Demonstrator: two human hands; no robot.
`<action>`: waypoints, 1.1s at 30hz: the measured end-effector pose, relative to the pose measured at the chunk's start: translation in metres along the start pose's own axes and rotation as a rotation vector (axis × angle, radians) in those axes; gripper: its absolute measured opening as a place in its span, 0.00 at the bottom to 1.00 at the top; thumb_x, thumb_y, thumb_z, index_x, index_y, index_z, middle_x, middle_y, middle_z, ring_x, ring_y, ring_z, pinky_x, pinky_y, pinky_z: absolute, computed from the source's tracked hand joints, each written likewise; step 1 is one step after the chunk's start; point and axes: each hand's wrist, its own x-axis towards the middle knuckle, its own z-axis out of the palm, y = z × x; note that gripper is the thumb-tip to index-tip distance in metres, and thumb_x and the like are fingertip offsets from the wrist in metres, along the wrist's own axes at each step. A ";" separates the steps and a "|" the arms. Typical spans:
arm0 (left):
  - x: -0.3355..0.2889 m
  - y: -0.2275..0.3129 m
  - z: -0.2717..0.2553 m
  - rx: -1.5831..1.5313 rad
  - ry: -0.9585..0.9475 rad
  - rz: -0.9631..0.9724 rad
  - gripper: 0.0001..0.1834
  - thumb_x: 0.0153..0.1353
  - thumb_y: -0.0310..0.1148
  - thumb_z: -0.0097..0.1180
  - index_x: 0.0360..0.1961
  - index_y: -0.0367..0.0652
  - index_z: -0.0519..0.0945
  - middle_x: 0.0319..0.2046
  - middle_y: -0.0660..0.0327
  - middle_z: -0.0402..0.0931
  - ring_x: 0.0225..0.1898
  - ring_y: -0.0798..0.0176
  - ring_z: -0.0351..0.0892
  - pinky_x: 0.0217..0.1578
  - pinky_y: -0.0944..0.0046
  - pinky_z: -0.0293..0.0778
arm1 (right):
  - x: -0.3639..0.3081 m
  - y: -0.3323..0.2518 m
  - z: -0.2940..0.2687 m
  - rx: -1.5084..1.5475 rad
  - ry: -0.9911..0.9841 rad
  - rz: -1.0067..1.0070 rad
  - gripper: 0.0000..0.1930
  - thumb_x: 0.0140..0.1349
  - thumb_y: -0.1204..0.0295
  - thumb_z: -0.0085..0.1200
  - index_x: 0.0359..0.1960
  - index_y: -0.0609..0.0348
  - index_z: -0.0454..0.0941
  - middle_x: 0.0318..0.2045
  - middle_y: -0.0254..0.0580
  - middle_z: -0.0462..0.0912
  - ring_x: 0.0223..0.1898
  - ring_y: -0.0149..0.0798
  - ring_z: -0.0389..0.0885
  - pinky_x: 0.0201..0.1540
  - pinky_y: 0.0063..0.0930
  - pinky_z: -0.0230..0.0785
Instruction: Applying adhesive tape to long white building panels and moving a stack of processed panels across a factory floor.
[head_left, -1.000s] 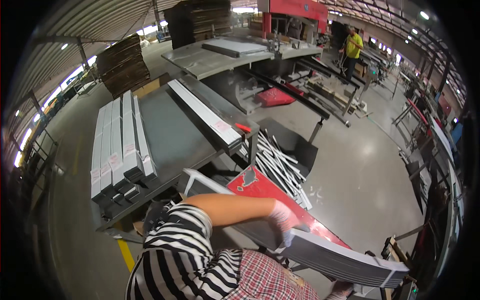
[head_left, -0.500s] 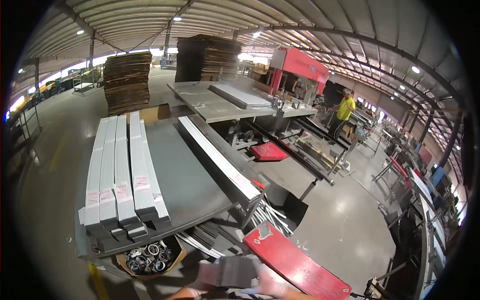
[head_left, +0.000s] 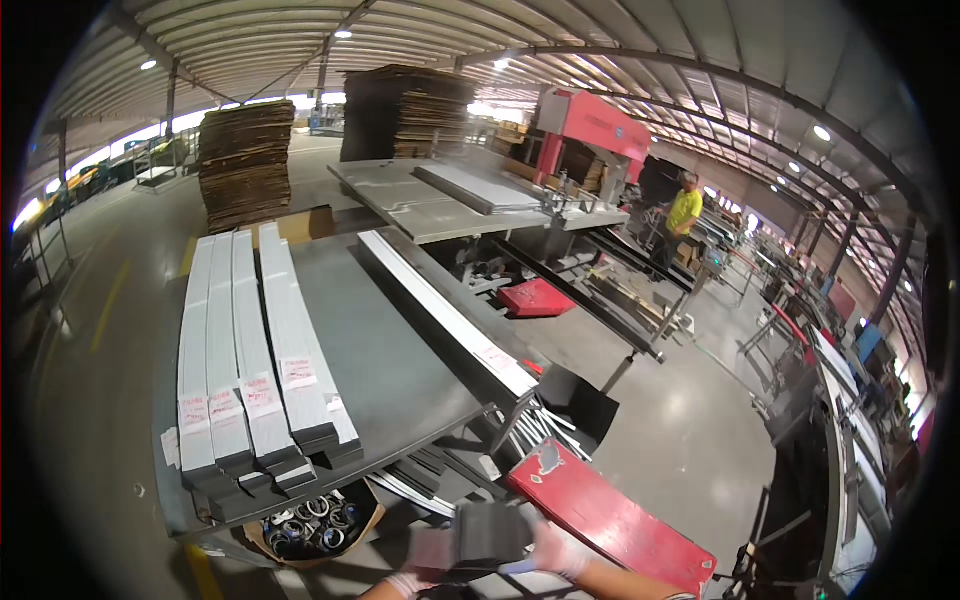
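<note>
My left hand (head_left: 430,556) and right hand (head_left: 558,550) grip a dark bundle (head_left: 490,532) between them — it is off the bench (head_left: 365,335), before its near edge. White strips (head_left: 222,345) already lie stacked there; how many remain, I cannot tell.

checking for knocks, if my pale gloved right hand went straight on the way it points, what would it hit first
Likely the dark grey, blocky bundle it seems to hold: the right hand points leftward at its side, though depth is unclear.
</note>
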 end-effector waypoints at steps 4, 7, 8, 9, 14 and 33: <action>0.016 0.033 0.044 0.046 -0.020 0.129 0.45 0.35 0.48 0.79 0.53 0.37 0.70 0.43 0.45 0.72 0.47 0.40 0.75 0.48 0.47 0.73 | -0.109 -0.038 -0.152 0.919 0.018 -0.056 0.46 0.51 0.65 0.71 0.70 0.62 0.60 0.65 0.49 0.69 0.68 0.41 0.67 0.69 0.34 0.59; 0.050 0.049 0.088 -0.034 0.024 0.358 0.47 0.41 0.44 0.75 0.62 0.39 0.68 0.56 0.43 0.71 0.55 0.40 0.73 0.61 0.45 0.67 | -0.245 -0.037 -0.230 0.590 0.451 0.179 0.46 0.51 0.66 0.72 0.71 0.62 0.59 0.64 0.50 0.70 0.66 0.42 0.68 0.68 0.35 0.60; 0.083 0.103 0.084 0.190 0.031 0.407 0.50 0.46 0.49 0.71 0.68 0.42 0.63 0.61 0.45 0.68 0.59 0.42 0.70 0.68 0.42 0.57 | -0.287 -0.019 -0.240 0.531 0.576 0.295 0.47 0.50 0.66 0.72 0.71 0.61 0.59 0.64 0.50 0.70 0.66 0.42 0.69 0.67 0.35 0.61; 0.118 0.159 0.070 0.213 -0.020 0.569 0.53 0.48 0.56 0.68 0.71 0.44 0.59 0.60 0.47 0.69 0.61 0.44 0.69 0.69 0.38 0.53 | -0.322 0.003 -0.243 0.491 0.673 0.419 0.47 0.50 0.66 0.72 0.71 0.61 0.58 0.64 0.50 0.70 0.65 0.42 0.69 0.67 0.35 0.62; 0.221 0.299 0.031 0.608 -0.321 0.744 0.59 0.42 0.52 0.71 0.74 0.48 0.55 0.54 0.52 0.73 0.57 0.49 0.74 0.70 0.36 0.47 | -0.432 0.103 -0.209 0.487 0.873 0.883 0.48 0.50 0.67 0.72 0.72 0.60 0.57 0.63 0.51 0.71 0.63 0.43 0.71 0.64 0.35 0.65; 0.313 0.026 -0.480 1.256 0.265 -0.289 0.42 0.57 0.41 0.62 0.73 0.59 0.59 0.69 0.53 0.61 0.71 0.50 0.59 0.68 0.43 0.55 | 0.213 0.059 -0.031 0.750 -0.207 0.010 0.52 0.52 0.62 0.69 0.74 0.66 0.49 0.66 0.49 0.69 0.67 0.39 0.68 0.69 0.34 0.59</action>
